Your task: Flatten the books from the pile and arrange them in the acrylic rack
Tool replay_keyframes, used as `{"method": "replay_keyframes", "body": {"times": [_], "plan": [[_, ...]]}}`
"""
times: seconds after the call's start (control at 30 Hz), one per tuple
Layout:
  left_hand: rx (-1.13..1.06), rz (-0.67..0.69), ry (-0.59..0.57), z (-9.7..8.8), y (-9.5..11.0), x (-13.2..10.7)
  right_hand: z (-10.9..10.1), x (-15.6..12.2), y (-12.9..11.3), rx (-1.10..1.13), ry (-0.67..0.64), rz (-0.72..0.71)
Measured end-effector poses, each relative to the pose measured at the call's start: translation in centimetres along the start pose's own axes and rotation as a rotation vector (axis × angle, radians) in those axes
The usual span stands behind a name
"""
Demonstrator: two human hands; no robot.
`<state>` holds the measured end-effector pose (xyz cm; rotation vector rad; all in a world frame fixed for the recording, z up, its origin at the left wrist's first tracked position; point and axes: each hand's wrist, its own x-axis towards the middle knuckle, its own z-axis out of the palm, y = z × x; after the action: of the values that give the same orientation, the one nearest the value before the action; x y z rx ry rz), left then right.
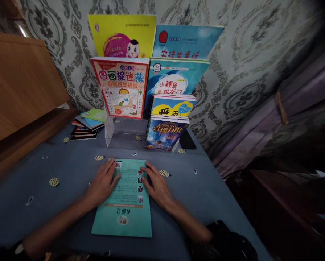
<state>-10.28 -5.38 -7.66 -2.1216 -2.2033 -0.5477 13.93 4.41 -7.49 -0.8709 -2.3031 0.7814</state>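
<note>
A teal book (124, 219) lies on the blue tablecloth, its printed text upside down from where I look. My left hand (102, 183) rests along its left edge, fingers stretched forward and the thumb over the cover. On the opposite edge is my right hand (157, 185), fingers spread, some of them touching the cover. Neither hand is wrapped round the book. Beyond it stands a clear plastic book rack (127, 140). A red picture book (124, 90) leans in its left column, and a dark blue book (166, 134) sits at the front of the right column.
Behind these in the rack are a yellow-green book (124, 25), a blue book (189, 40), a turquoise book (179, 67) and a yellow book (162, 103). A stack of books (86, 132) lies left of the rack. Wooden furniture (23, 79) borders the table's left side.
</note>
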Motion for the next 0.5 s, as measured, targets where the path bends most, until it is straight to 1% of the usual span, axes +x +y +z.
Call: {"method": "replay_keyframes", "body": {"times": [0.17,0.33,0.5], "plan": [[0.09,0.05,-0.022,-0.2,0.3,0.8,-0.1,0.0,-0.1,0.005,0.002,-0.007],[0.079,0.11,-0.038,0.1,1.2,2.0,-0.2,0.0,-0.2,-0.005,-0.015,0.003],[0.053,0.137,-0.089,0.3,2.3,3.0,-0.2,0.1,-0.2,0.014,-0.002,-0.006]]}}
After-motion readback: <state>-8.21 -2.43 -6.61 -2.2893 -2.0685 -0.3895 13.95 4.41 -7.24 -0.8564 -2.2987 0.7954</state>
